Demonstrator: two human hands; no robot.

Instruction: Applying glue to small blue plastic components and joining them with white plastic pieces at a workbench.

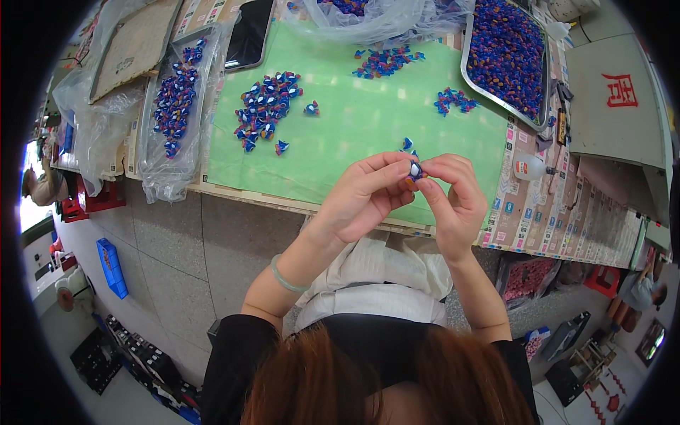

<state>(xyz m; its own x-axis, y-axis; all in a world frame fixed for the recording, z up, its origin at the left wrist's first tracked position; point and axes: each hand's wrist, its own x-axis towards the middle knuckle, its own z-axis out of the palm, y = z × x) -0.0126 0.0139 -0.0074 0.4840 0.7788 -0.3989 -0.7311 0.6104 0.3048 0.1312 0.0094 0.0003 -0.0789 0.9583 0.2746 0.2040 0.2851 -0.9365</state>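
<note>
Over the near edge of the green sheet [340, 127], my left hand [372, 188] and my right hand [457, 195] meet fingertip to fingertip. Pinched between them is a small blue piece with a white patch and orange tips [415, 170]; its exact kind is too small to tell. Both hands are closed on it, thumbs against forefingers. Just beyond my fingers lie a couple of loose blue pieces [407, 144]. A larger heap of blue, white and pink pieces [265, 106] sits to the left, with two single ones beside it.
Smaller piles of blue parts [386, 62] lie at the far side and right. A metal tray [506, 60] full of them stands at the back right. On the left are a plastic-lined tray [176, 106] and a black phone [249, 34]. A bottle [530, 167] stands right.
</note>
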